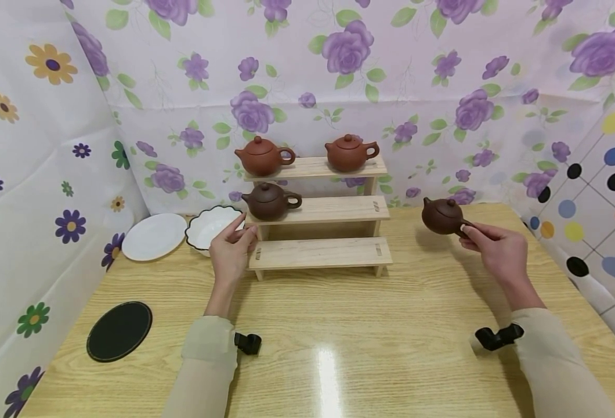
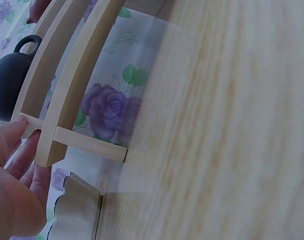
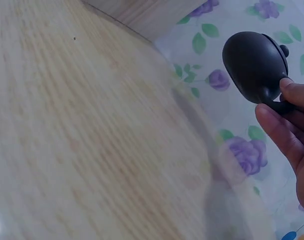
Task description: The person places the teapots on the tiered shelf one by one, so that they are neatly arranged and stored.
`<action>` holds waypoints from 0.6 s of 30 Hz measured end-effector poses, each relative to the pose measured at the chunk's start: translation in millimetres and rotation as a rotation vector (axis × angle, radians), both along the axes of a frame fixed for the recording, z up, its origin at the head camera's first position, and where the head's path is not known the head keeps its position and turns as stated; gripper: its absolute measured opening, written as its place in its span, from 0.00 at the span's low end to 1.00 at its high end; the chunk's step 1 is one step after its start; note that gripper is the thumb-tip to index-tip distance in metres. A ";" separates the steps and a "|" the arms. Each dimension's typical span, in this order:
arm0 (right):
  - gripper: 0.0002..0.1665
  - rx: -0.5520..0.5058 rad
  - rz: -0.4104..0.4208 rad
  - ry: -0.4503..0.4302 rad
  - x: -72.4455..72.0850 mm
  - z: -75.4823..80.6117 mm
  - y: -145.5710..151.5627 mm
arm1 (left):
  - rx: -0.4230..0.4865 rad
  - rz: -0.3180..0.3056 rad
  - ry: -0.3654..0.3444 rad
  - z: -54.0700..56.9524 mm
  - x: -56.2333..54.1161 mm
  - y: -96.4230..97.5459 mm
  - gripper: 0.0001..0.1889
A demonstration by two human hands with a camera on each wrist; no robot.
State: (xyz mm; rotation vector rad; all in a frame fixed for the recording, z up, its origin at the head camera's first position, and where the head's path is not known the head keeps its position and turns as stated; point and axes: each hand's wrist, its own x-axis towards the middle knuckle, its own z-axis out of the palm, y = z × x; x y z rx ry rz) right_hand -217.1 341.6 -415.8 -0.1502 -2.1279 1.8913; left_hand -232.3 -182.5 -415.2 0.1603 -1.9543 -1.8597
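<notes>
My right hand (image 1: 497, 251) pinches the handle of a dark brown teapot (image 1: 441, 216), holding it above the right part of the table with its spout to the left. The same teapot (image 3: 256, 67) looks nearly black in the right wrist view. My left hand (image 1: 230, 251) grips the left side of a three-step wooden stand (image 1: 318, 253), thumb and fingers (image 2: 27, 155) at the end of its lower steps. Another dark brown teapot (image 1: 267, 202) sits on the middle step. Two reddish-brown teapots, one left (image 1: 261, 157) and one right (image 1: 347, 154), stand on the top step.
Left of the stand, partly behind my left hand, is a white scalloped bowl (image 1: 203, 229) with a dark rim. A white plate (image 1: 153, 237) lies farther left, and a black round mat (image 1: 119, 331) nearer the front. Flowered cloth (image 1: 297, 75) hangs behind the table.
</notes>
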 end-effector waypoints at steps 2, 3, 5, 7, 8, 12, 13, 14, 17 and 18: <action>0.28 -0.037 0.035 0.029 0.3 3.8 -1.2 | -0.001 -0.001 -0.003 0.1 -0.2 -0.3 0.21; 0.27 -0.060 0.053 0.041 0.4 5.7 -1.8 | 0.000 0.000 -0.002 0.1 -0.1 -0.3 0.21; 0.25 -0.083 0.076 0.053 0.3 9.1 -3.3 | -0.002 -0.003 -0.007 -0.2 -1.0 -1.1 0.22; 0.23 -0.094 0.091 0.057 0.2 12.6 -4.9 | -0.006 -0.007 -0.012 -0.4 -1.7 -1.7 0.22; 0.22 -0.095 0.097 0.055 0.1 14.3 -5.6 | -0.010 -0.009 -0.014 -0.7 -2.2 -2.2 0.22; 0.23 -0.076 0.111 0.043 -0.3 21.3 -8.2 | -0.019 -0.008 -0.007 -0.9 -1.9 -2.1 0.22; 0.25 -0.070 0.115 0.037 -0.7 22.8 -8.7 | -0.020 -0.004 -0.003 -1.0 -1.7 -1.9 0.22; 0.26 -0.061 0.117 0.034 -1.3 24.1 -9.2 | -0.020 -0.001 0.001 -1.0 -1.4 -1.6 0.22; 0.28 -0.003 0.113 0.023 -3.4 27.9 -10.9 | -0.025 0.011 0.012 -1.2 -0.7 -0.7 0.21; 0.29 0.005 0.113 0.019 -4.1 29.0 -11.6 | -0.028 0.014 0.013 -1.5 -0.8 -0.8 0.20</action>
